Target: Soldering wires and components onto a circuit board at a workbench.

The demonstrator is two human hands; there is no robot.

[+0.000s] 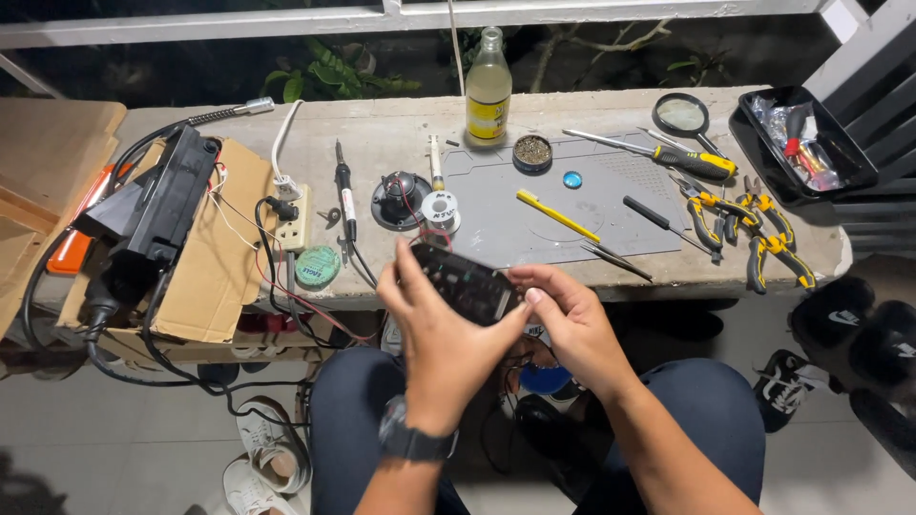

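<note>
While a person sits at a long, pale concrete ledge [382,133] beside a white railing with dark foliage behind it, both hands hold a small black circuit board [465,283] over the lap. Grey tiled floor lies below, with shoes scattered about it.

That board is dark, roughly rectangular, and tilted toward the camera, with rows of tiny pale components on its face. Thin red and black wires trail away from it toward the ledge.

Gripping from the near side, the left hand [441,348] wraps the board's lower left part, fingers curled behind it and thumb up along its left edge; a dark watch sits on that wrist. Meanwhile the right hand [571,324] pinches the board's right end, thumb pressed on the near face and fingers closed behind. So the board lies between the two hands, touching both.

Just beyond the hands, on the ledge, lie a grey work mat [572,205], a solder spool [440,210] and a soldering iron [344,191]. Further beyond stands a glass bottle [488,88]. Well off to the right of the right hand lie yellow-handled pliers [754,229]; well off to the left rests a black device on cardboard [157,205].
</note>
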